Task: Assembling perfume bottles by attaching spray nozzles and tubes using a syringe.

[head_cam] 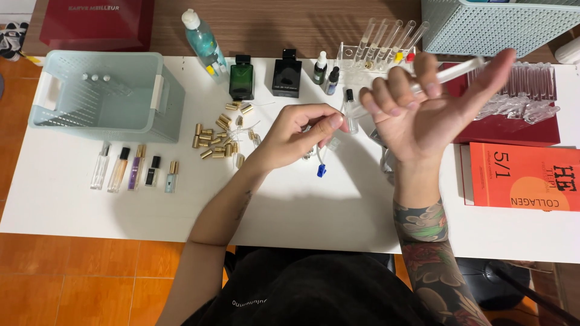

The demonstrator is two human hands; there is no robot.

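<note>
My right hand (423, 111) is raised palm up over the white table (314, 199) and grips a clear plastic syringe (459, 71) that lies across its fingers, pointing left. My left hand (302, 130) pinches a small clear vial (351, 122) at the syringe's left tip. A small blue cap (321, 171) lies on the table just below my left hand. Loose gold caps (217, 145) are scattered to the left of that hand.
A pale green basket (109, 96) stands at the back left, with several small filled spray bottles (136, 169) in front of it. Green and black perfume bottles (241, 77), dropper bottles and a clear tube rack (380, 51) line the back. An orange box (525, 178) lies right.
</note>
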